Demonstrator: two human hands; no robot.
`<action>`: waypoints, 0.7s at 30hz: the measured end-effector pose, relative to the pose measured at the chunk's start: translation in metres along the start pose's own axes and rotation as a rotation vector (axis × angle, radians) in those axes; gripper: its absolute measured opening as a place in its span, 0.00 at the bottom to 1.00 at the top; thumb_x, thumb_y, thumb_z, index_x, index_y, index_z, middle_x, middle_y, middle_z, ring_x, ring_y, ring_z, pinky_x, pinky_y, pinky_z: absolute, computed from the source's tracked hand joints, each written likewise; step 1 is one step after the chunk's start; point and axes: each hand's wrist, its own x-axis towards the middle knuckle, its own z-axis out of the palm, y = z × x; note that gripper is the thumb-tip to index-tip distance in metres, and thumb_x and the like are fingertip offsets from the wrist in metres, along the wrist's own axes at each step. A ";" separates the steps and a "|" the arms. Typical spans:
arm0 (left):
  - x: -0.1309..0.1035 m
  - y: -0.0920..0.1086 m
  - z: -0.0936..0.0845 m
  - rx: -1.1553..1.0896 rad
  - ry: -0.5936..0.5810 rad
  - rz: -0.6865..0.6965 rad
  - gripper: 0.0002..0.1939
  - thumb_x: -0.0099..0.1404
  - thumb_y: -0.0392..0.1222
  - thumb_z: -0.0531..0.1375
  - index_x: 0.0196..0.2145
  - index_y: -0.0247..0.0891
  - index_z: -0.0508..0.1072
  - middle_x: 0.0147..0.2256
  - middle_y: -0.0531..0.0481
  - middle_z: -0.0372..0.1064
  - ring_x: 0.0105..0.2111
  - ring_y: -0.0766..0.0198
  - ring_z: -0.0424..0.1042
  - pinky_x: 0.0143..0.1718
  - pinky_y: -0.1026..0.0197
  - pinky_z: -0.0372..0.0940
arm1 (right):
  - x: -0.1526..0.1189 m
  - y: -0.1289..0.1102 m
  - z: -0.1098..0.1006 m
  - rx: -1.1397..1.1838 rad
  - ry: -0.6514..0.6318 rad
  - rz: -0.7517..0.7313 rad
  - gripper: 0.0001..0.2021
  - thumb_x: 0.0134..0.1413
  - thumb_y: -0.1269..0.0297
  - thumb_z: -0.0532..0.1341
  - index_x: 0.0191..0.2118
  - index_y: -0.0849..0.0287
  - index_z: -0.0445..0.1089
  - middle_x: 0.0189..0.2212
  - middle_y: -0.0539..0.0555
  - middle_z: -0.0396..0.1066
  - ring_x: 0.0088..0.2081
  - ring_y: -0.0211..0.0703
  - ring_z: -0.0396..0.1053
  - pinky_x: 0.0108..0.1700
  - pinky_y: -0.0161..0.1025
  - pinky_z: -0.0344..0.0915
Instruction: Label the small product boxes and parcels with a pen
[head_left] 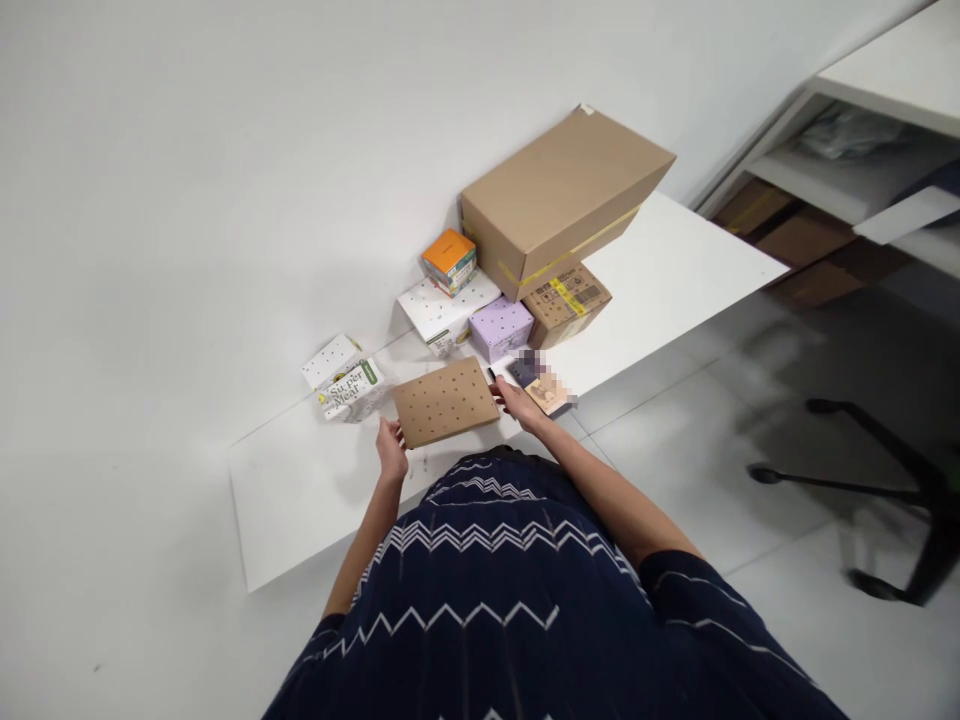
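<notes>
A brown dotted box (445, 402) is held level between my two hands, near the front edge of the white table. My left hand (391, 447) grips its left end, with the fingers partly behind the box. At the right end, my right hand (516, 400) has its fingers wrapped on the side. Just left of the box stands a white "Super Meal" package (351, 391), beside a white dotted box (331, 361). A dark and tan booklet-like item (546, 388) lies beside my right hand.
Behind are a large carton (566, 180), an orange box (449, 250), a white box (442, 308), a lilac box (500, 325) and a taped brown box (568, 302). Shelves (817, 172) and a chair base (930, 500) are at the right.
</notes>
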 end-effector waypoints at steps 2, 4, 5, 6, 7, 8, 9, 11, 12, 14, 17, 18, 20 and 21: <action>0.002 -0.002 0.002 0.042 0.016 -0.033 0.27 0.67 0.63 0.48 0.45 0.38 0.71 0.44 0.41 0.74 0.39 0.59 0.74 0.35 0.60 0.65 | 0.002 0.003 0.001 0.003 -0.001 0.020 0.30 0.65 0.43 0.44 0.47 0.63 0.73 0.50 0.62 0.75 0.45 0.44 0.73 0.42 0.36 0.67; 0.005 -0.001 0.004 0.119 0.003 -0.039 0.30 0.67 0.65 0.47 0.51 0.39 0.70 0.44 0.41 0.74 0.40 0.58 0.74 0.37 0.59 0.64 | 0.004 0.006 0.002 0.035 -0.001 0.018 0.30 0.65 0.43 0.46 0.47 0.63 0.73 0.49 0.62 0.75 0.43 0.44 0.73 0.42 0.36 0.67; 0.006 0.000 0.005 0.157 -0.016 -0.038 0.32 0.67 0.67 0.47 0.52 0.39 0.70 0.43 0.42 0.74 0.39 0.58 0.74 0.37 0.59 0.64 | 0.006 0.007 0.003 0.062 0.007 0.011 0.30 0.64 0.42 0.47 0.46 0.63 0.73 0.48 0.61 0.76 0.43 0.44 0.72 0.42 0.36 0.67; 0.007 0.002 0.006 0.182 -0.042 -0.038 0.33 0.66 0.68 0.46 0.52 0.39 0.71 0.42 0.42 0.75 0.39 0.58 0.73 0.37 0.59 0.64 | 0.008 0.008 0.003 0.091 0.018 -0.001 0.30 0.63 0.41 0.48 0.45 0.62 0.74 0.47 0.60 0.76 0.43 0.44 0.72 0.42 0.36 0.67; 0.007 0.003 0.007 0.183 -0.061 -0.040 0.34 0.66 0.69 0.46 0.51 0.40 0.71 0.41 0.43 0.75 0.38 0.58 0.73 0.37 0.59 0.63 | 0.009 0.008 0.002 0.122 0.030 -0.015 0.29 0.61 0.39 0.49 0.43 0.61 0.74 0.46 0.59 0.76 0.43 0.44 0.72 0.42 0.36 0.67; 0.008 0.004 0.008 0.160 -0.064 -0.039 0.34 0.65 0.70 0.47 0.50 0.40 0.71 0.41 0.43 0.74 0.38 0.59 0.73 0.37 0.59 0.63 | 0.011 0.008 0.001 0.153 0.042 -0.027 0.29 0.60 0.38 0.50 0.41 0.60 0.74 0.46 0.59 0.77 0.43 0.45 0.72 0.43 0.36 0.67; 0.007 0.005 0.009 0.119 -0.055 -0.034 0.33 0.65 0.70 0.47 0.49 0.40 0.71 0.41 0.44 0.74 0.37 0.60 0.73 0.36 0.60 0.63 | 0.011 0.008 0.000 0.182 0.055 -0.033 0.29 0.58 0.36 0.51 0.40 0.59 0.75 0.45 0.58 0.77 0.43 0.45 0.72 0.43 0.37 0.67; 0.006 0.007 0.010 0.027 -0.024 0.005 0.30 0.65 0.68 0.48 0.45 0.41 0.71 0.43 0.45 0.74 0.38 0.62 0.73 0.37 0.61 0.62 | 0.012 0.008 -0.002 0.233 0.076 -0.038 0.29 0.56 0.35 0.52 0.37 0.58 0.75 0.45 0.57 0.77 0.45 0.46 0.72 0.45 0.38 0.66; 0.006 0.008 0.010 -0.006 -0.014 0.035 0.28 0.65 0.67 0.47 0.42 0.41 0.71 0.44 0.46 0.74 0.39 0.62 0.73 0.37 0.61 0.62 | 0.011 0.007 -0.003 0.258 0.083 -0.039 0.30 0.56 0.34 0.52 0.37 0.57 0.75 0.45 0.56 0.77 0.46 0.47 0.72 0.46 0.39 0.66; 0.004 0.009 0.010 -0.033 -0.007 0.100 0.26 0.66 0.66 0.46 0.36 0.41 0.70 0.42 0.47 0.74 0.40 0.62 0.73 0.39 0.61 0.62 | 0.010 0.006 -0.004 0.298 0.084 -0.056 0.30 0.56 0.34 0.51 0.39 0.56 0.76 0.45 0.56 0.77 0.47 0.47 0.72 0.49 0.40 0.66; 0.003 0.009 0.011 -0.038 0.020 0.185 0.24 0.67 0.62 0.46 0.28 0.41 0.65 0.37 0.48 0.75 0.44 0.60 0.73 0.41 0.59 0.63 | 0.010 0.007 -0.004 0.302 0.042 -0.106 0.31 0.58 0.34 0.49 0.42 0.56 0.76 0.45 0.56 0.78 0.48 0.48 0.72 0.50 0.42 0.66; 0.003 0.009 0.012 -0.039 0.026 0.207 0.22 0.67 0.60 0.47 0.26 0.41 0.63 0.36 0.48 0.75 0.46 0.59 0.73 0.42 0.59 0.63 | 0.010 0.008 -0.004 0.285 0.036 -0.116 0.31 0.58 0.34 0.49 0.43 0.56 0.76 0.45 0.56 0.78 0.49 0.48 0.72 0.50 0.42 0.66; 0.004 0.006 0.012 -0.041 0.033 0.222 0.21 0.67 0.57 0.48 0.24 0.40 0.60 0.35 0.48 0.75 0.49 0.58 0.72 0.43 0.58 0.63 | 0.010 0.009 -0.002 0.239 0.048 -0.114 0.31 0.59 0.35 0.48 0.45 0.56 0.76 0.47 0.56 0.77 0.50 0.48 0.72 0.51 0.43 0.67; 0.004 0.005 0.012 -0.039 0.039 0.214 0.21 0.67 0.56 0.48 0.23 0.40 0.59 0.35 0.48 0.75 0.50 0.58 0.72 0.44 0.58 0.63 | 0.010 0.010 -0.001 0.215 0.062 -0.102 0.31 0.59 0.35 0.48 0.46 0.56 0.76 0.49 0.57 0.77 0.50 0.48 0.72 0.50 0.42 0.67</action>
